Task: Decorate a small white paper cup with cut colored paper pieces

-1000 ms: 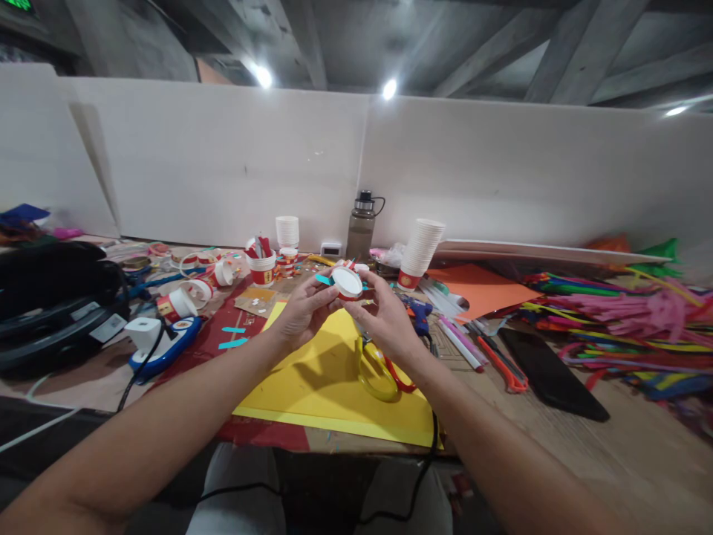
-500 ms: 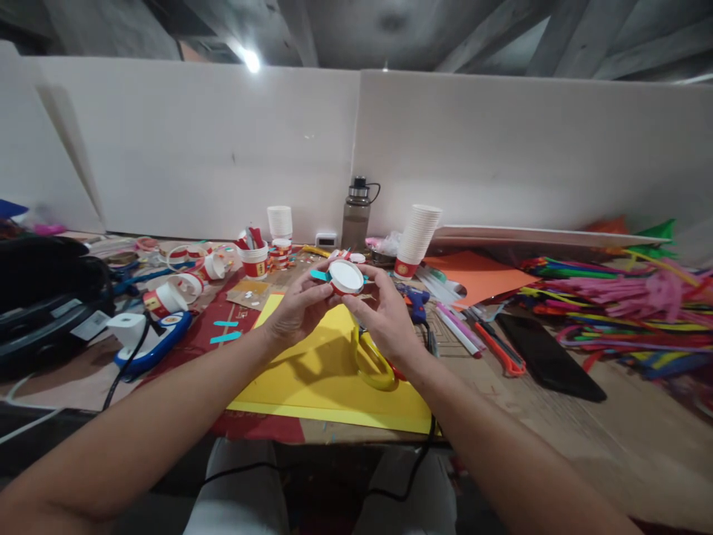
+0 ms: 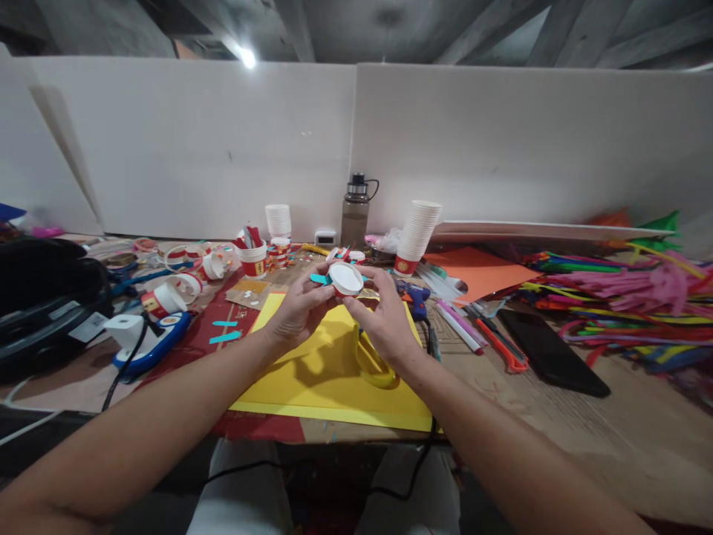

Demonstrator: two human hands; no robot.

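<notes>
In grip of left hand point(image 3: 299, 306) and right hand point(image 3: 387, 321): cut-down paper cup point(image 3: 346, 279) with blue strip point(image 3: 319, 279), slightly re-tilted, seemingly under adjustment.

And here you are, wearing pale grey trousers point(image 3: 239, 487) whose plain-looking cloth is covering both legs and softly creasing into shallow folds, the fabric rounding smoothly over your knees. Up top, you're going bare-handed, your left hand point(image 3: 301, 306) and right hand point(image 3: 388, 316) both showing uncovered skin, and your left forearm point(image 3: 183, 397) and right forearm point(image 3: 484, 416) are running bare as well, each one tapering from a broader upper part down to a slimmer wrist.
</notes>
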